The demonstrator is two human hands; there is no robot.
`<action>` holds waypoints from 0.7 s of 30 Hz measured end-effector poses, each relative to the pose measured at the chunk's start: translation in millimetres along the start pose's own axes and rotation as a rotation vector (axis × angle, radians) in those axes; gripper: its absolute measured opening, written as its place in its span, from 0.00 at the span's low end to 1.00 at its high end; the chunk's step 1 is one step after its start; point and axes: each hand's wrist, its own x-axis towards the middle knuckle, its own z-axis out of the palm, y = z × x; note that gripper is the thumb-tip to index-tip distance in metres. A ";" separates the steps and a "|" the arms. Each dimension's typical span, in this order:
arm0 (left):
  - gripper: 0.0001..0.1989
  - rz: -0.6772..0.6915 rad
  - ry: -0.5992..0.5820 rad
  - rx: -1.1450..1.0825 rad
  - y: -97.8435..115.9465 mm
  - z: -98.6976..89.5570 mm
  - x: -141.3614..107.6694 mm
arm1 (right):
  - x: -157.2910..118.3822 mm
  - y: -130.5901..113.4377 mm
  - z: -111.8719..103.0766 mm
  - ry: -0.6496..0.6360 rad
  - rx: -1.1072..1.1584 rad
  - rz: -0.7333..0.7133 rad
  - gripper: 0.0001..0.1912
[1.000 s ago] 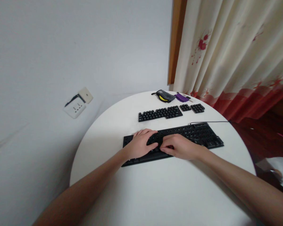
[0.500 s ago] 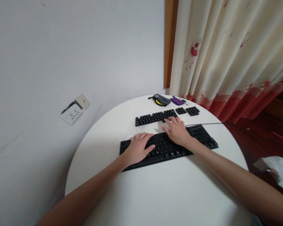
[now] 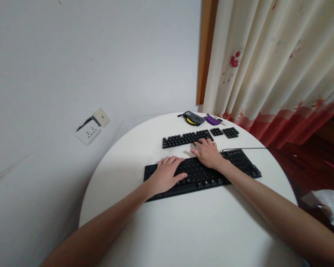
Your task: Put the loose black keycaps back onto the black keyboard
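A black keyboard [image 3: 195, 171] lies on the round white table [image 3: 200, 230], many of its positions without keycaps. My left hand [image 3: 166, 174] rests on its left part with the fingers spread and nothing in it. Loose black keycaps [image 3: 180, 139] stand in rows behind the keyboard, with two smaller groups [image 3: 216, 131] [image 3: 231, 132] to their right. My right hand [image 3: 208, 154] reaches over the keyboard's back edge to the front of the rows. Its index fingertip is at a keycap there; the fingers look apart.
A grey and yellow pouch [image 3: 193, 118] and a purple cloth [image 3: 212, 119] lie at the table's back edge. A cable [image 3: 247, 148] runs off to the right. The wall with a socket [image 3: 88, 132] is at the left, a curtain [image 3: 256, 66] behind.
The whole view has shifted slightly, moving the scene a little to the right. Both hands keep nearly the same places over the keyboard.
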 end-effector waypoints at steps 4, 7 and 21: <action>0.21 -0.012 0.016 -0.034 -0.9 0.3 1.8 | -3.9 -5.2 -2.5 -0.020 0.039 -0.059 0.28; 0.19 -0.010 0.058 -0.066 -1.6 0.8 4.4 | -8.2 -10.7 -3.8 -0.030 0.081 -0.106 0.27; 0.19 0.047 0.184 -0.015 -15.6 9.6 13.2 | -24.4 -35.2 -7.2 -0.055 0.195 -0.277 0.25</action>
